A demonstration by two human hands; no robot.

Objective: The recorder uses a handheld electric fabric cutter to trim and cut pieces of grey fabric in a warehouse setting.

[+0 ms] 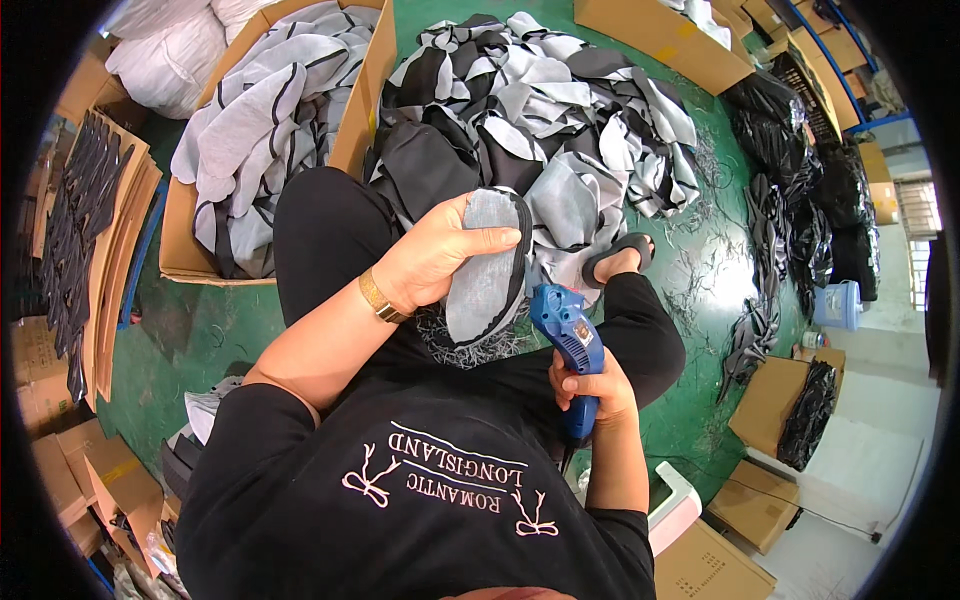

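Grey cloth (485, 285), in the head view, sits between the legs (325, 235), pinched in the left hand (432, 252) with its black rim (524, 262) turned to the blue tool (568, 325) gripped in the right hand (597, 388) (apparently to bring them close; contact is unclear), the pile (545, 100) lying ahead, seemingly for easy reach.

The floor (150, 395) is green, the wall (880, 400) white.
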